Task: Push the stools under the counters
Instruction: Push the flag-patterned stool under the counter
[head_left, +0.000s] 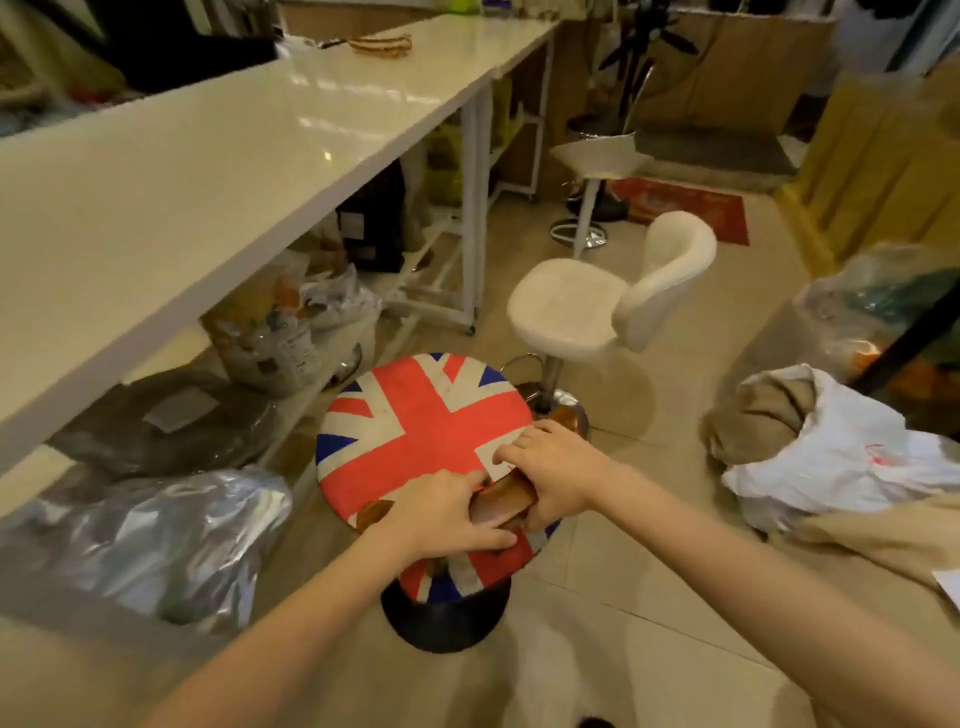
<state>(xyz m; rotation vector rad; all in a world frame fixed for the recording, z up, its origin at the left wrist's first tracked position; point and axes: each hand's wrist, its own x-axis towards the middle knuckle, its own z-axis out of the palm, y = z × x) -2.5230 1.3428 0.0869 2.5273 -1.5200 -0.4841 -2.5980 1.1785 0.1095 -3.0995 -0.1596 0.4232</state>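
Stools number three here. The flag stool (415, 431) stands right in front of you, just off the edge of the desk (218, 171). A white stool (571, 306) with a curved backrest stands beyond it, out on the floor, and a second white one (597, 156) waits farther back near the desk's far end.

Your left hand (447, 514) and right hand (550, 467) are both on the near edge of the flag seat, fingers curled around a low brown wooden backrest (498, 506); both are gripping it.

Judging by the thick dark base (444, 618) and single post, the flag stool is probably bottom-heavy and should slide rather than tip if you push low and level. The seat looks padded and soft, and it may swivel, so the stiff wooden rest is the better hold.

Bags under the desk, one silver (156, 540) and one dark (166, 421), crowd the space it must enter.
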